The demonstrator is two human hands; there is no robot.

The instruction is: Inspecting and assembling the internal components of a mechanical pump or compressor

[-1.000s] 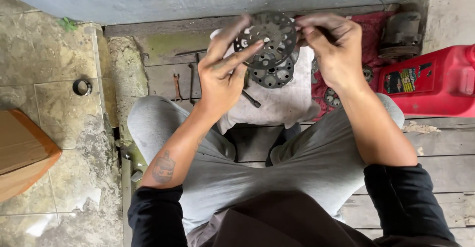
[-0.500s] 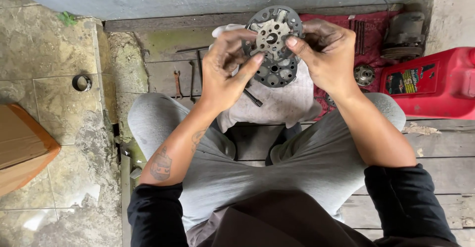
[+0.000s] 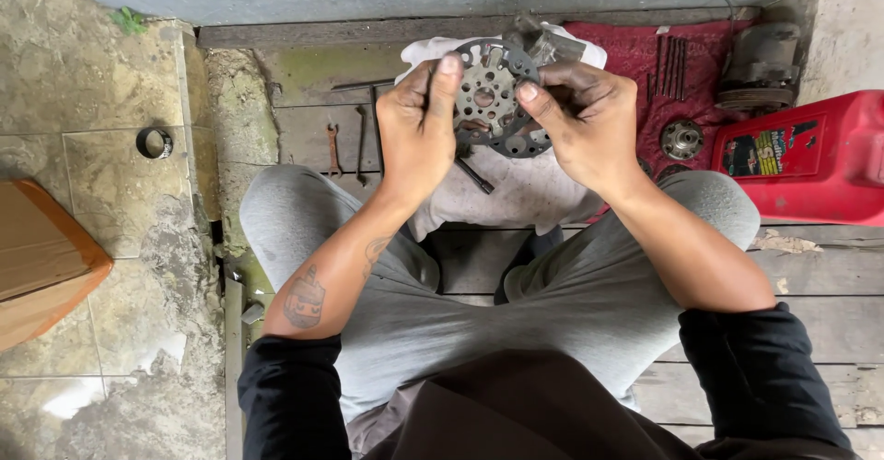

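A round grey metal disc with many holes point(image 3: 486, 93) is held up in front of me, over a white cloth point(image 3: 516, 193) on the wooden floor. My left hand point(image 3: 416, 128) grips its left edge with thumb and fingers. My right hand point(image 3: 575, 119) grips its right edge, thumb on the face. A second toothed metal ring point(image 3: 516, 143) shows just below the disc, partly hidden by it and by my hands. A dark metal rod point(image 3: 474, 174) lies on the cloth below my left hand.
A red plastic canister point(image 3: 810, 156) stands at the right. On a red cloth point(image 3: 645, 64) lie thin rods, and a round metal part point(image 3: 681, 138) sits beside it. Wrenches point(image 3: 333, 147) lie left of the white cloth. A black ring point(image 3: 154, 142) and a brown box point(image 3: 41, 257) sit at the left.
Both hands have closed in on the disc and drawn it slightly lower and nearer. My left hand went from spread fingers to a firm grip on the disc's left edge.
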